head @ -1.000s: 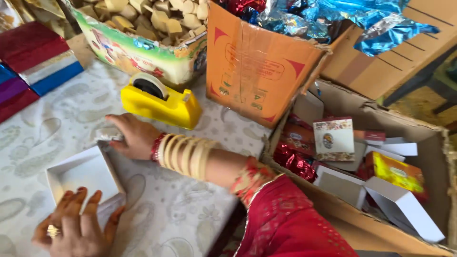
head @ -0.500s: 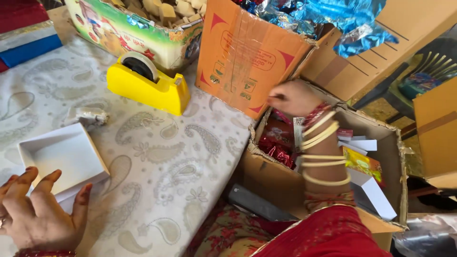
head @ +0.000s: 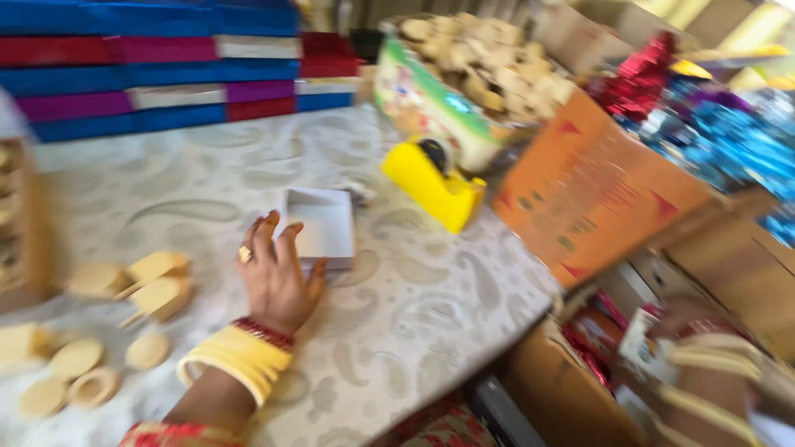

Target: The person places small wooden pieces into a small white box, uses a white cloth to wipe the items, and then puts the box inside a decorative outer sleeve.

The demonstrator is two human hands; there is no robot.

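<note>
Here the left hand [head: 277, 277] is laid flat on the desk [head: 414, 306], fingers spread and grasping nothing; its fingertips touch the near edge of a small white open box [head: 321, 225], which sits on the patterned cloth just beyond the hand. A ring is worn on one finger, and yellow and red bangles [head: 240, 354] are stacked at the wrist. The right hand [head: 675, 319] is lowered off the desk's edge into a cardboard carton [head: 571, 397] at lower right; the view is blurred there, so its grip cannot be told, though a small printed packet [head: 642, 339] appears to lie against it. Beyond the white box a yellow tape dispenser [head: 435, 186] is set, with an orange carton [head: 600, 190] to its right and a green-sided box of pale pieces [head: 451, 79] behind. Pale wooden shapes [head: 124, 310] are scattered to the left of the left hand. Flat coloured boxes [head: 149, 70] are stacked along the far edge.
</note>
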